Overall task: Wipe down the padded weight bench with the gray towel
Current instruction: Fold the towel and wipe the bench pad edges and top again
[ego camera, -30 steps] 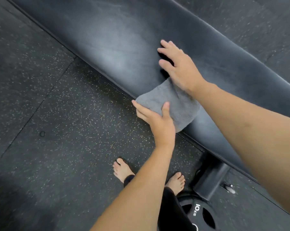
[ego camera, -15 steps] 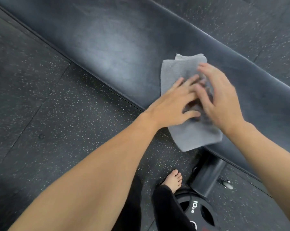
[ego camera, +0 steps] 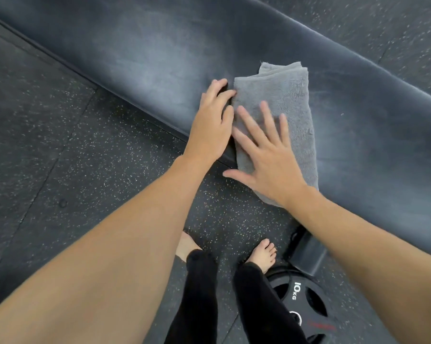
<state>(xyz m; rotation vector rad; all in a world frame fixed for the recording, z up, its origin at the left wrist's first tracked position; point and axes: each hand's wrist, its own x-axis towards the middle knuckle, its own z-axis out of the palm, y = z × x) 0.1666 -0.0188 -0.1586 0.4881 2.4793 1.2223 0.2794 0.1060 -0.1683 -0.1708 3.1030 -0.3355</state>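
The right hand (ego camera: 269, 162) hides the gray towel's (ego camera: 286, 100) near end.

black padded bench (ego camera: 140, 45) w/ folded gray towel (ego camera: 291, 103), speckled floor (ego camera: 60, 157), 10kg plate (ego camera: 301, 301)

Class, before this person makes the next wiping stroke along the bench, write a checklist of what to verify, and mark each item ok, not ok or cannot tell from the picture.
1. Gray towel folded and lying on the bench pad: ok.
2. Towel fully on the pad: not ok, its near end hangs over the edge.
3. Right hand flat on the towel, fingers spread: ok.
4. Left hand at the towel's left edge, steadying it: ok.
5. Pad ahead free of objects: ok.
6. Feet clear of the 10 kg plate: cannot tell, the right foot is very close.
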